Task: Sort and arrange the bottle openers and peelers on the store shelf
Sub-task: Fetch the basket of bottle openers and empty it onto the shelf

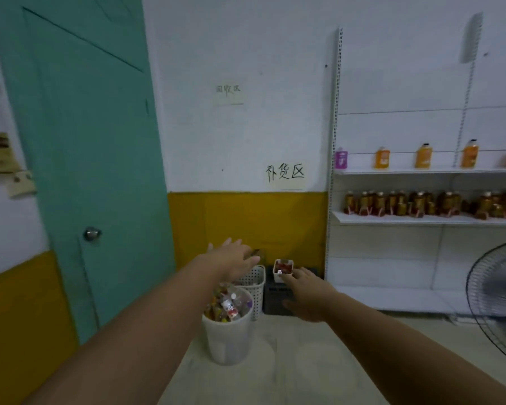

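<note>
Left hand (pixel 231 258) over the basket (pixel 254 287) rim, right hand (pixel 307 293) beside the white tub (pixel 283 268) edge; all fingers (pixel 250 261) straight, holding nothing. Bare floor (pixel 304 369) fronts the shelf (pixel 406 219).

Left hand (pixel 232 259), right hand (pixel 308 297), both outstretched.

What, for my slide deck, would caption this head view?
Open left hand and right hand reach out, the right by a small white bin on a dark crate beside a bucket.
</note>
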